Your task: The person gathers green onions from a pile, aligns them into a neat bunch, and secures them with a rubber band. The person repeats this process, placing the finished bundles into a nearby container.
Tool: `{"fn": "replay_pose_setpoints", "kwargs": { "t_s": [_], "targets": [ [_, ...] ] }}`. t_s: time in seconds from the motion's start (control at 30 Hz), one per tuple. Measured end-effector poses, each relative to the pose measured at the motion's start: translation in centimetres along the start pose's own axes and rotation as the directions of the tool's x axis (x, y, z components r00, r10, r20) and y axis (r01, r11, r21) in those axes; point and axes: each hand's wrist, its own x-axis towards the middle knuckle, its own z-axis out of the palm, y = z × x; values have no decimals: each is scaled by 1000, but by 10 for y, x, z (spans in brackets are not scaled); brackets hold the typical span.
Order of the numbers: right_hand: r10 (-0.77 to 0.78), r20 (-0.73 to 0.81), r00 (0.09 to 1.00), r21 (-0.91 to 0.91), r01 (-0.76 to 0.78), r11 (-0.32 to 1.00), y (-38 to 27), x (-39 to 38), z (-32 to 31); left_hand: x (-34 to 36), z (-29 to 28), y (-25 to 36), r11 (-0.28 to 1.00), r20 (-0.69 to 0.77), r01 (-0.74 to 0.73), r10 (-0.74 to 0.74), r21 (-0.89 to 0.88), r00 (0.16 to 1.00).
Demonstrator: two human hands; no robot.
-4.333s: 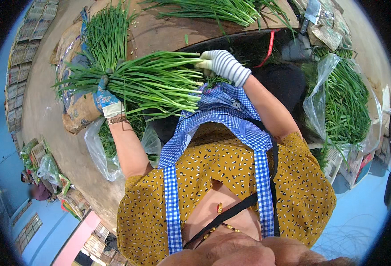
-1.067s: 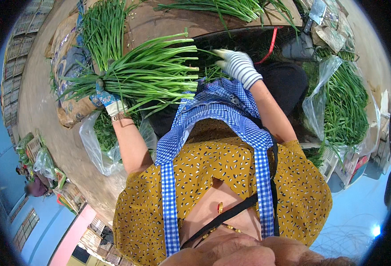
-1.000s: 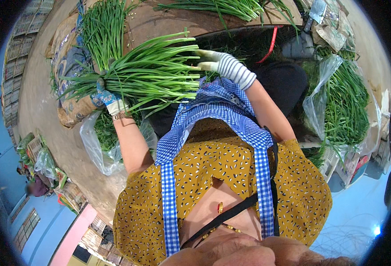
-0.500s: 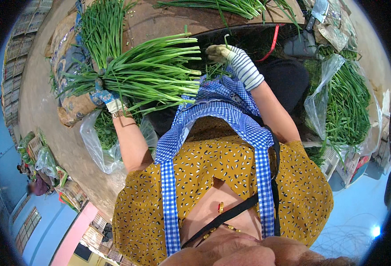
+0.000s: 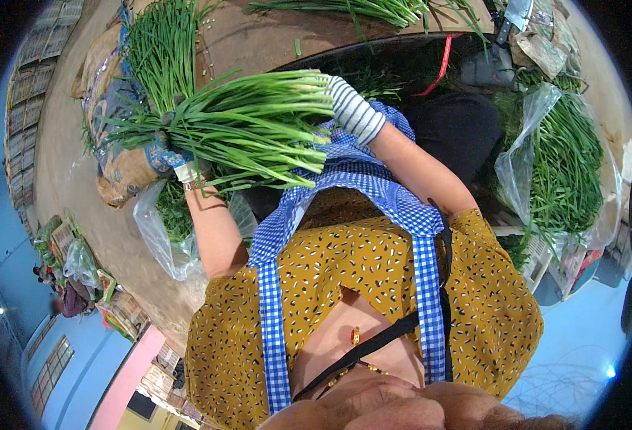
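A thick bunch of green garlic chives (image 5: 251, 129) lies sideways before me, with its pale stem ends toward the right. My left hand (image 5: 164, 152), in a blue-patterned glove, is closed around its leafy left part. At the stem ends is my right hand (image 5: 336, 99), wearing a glove with a striped cuff. Its fingers are hidden behind the stems, so their grip does not show. Beneath the stem ends spreads my blue checked apron (image 5: 362, 168).
More chives lie on the brown tabletop (image 5: 226, 43): an upright pile (image 5: 162, 61) at left and a bunch (image 5: 380, 10) at the far edge. Knife (image 5: 514, 18) at far right. Clear bags of greens stand at right (image 5: 563, 165) and lower left (image 5: 175, 215). A red strip (image 5: 443, 68) hangs beyond my lap.
My right hand has moved left to the bunch's stem ends, and the thin stem at its fingers no longer shows. The stem ends have shifted slightly down and right. My left hand keeps its hold.
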Motion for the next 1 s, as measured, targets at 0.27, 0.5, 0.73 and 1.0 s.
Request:
{"fn": "replay_pose_setpoints", "kwargs": {
  "t_s": [0.27, 0.5, 0.73, 1.0],
  "targets": [
    [9, 31, 999, -762, 17, 648, 8, 1, -7, -7, -24, 0, 994, -91, -65, 73, 87, 993],
    [6, 55, 998, -837, 43, 546, 10, -5, -28, -5, -48, 21, 991, -161, 130, -125, 23, 979],
    [18, -204, 979, -708, -160, 688, -56, -46, -9, -8, -55, 43, 954, -182, 53, 2, 297, 983],
    [136, -165, 977, -171, -164, 972, -22, -20, 50, 9, -1, 0, 976, -152, 56, -24, 210, 988]
  ]
}}
